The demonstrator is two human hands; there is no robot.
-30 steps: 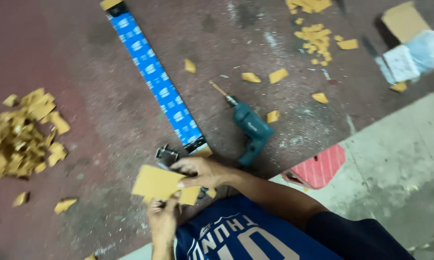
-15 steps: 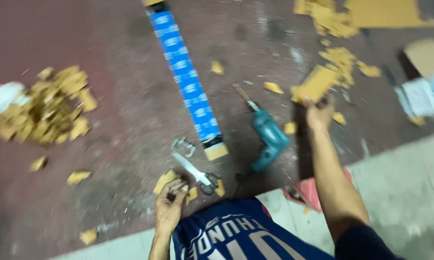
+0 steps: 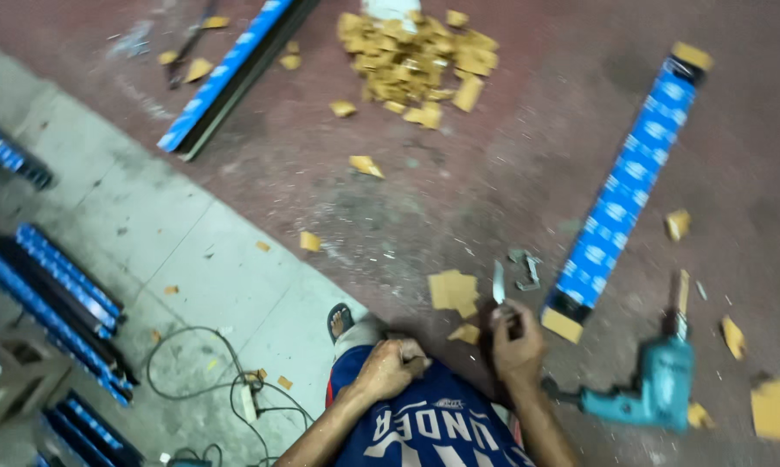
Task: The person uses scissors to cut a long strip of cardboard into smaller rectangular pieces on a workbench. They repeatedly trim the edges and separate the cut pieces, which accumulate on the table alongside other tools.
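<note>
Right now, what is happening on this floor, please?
A person sits on the floor. Their right hand holds scissors with the blades pointing up, near a flat cardboard piece. The left hand is closed in a fist and rests against the knee; I cannot tell if it holds anything. A teal power drill lies to the right, beside a long blue-wrapped bar. A pile of cardboard scraps lies further away.

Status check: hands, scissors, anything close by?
Right hand gripping scissors, blades up. Left hand fisted at knee, empty as far as visible. Cardboard piece beside blades; drill right.
</note>
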